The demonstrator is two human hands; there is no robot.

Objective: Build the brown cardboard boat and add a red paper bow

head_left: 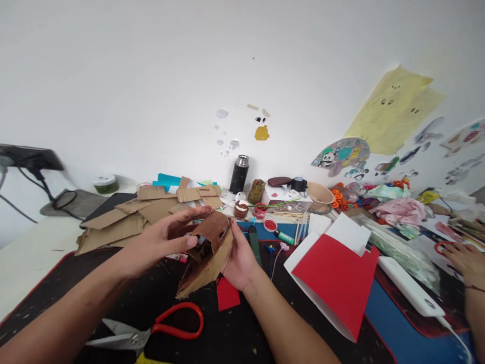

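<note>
Both hands hold a brown-painted cardboard piece (217,230) just above the black mat (162,283), nearer the wearer than the row of things along the wall. The left hand (187,232) is partly open around it, its thumb along the near edge and its fingers curved over the far side. The right hand (240,255) is bent round the other side, thumb up against the edge; its other fingertips are hidden behind the piece, so how tightly they close cannot be told.

A small red paper (228,296) lies just below the piece, partly covered by it. Nearer the wearer lie the red-handled scissors (142,336), blades apart, between the forearms. Cardboard scraps (121,222) are heaped beyond the left forearm. Past the hands stand a black flask (240,174), an open brown jar (241,209) and a small dish of red paint (270,225), with a green tube (284,237) beside the dish. To the right, a large folded red sheet (337,278) takes up much of the mat, near a white power bar (411,286). Another person's hand (464,258) rests at the far right.
</note>
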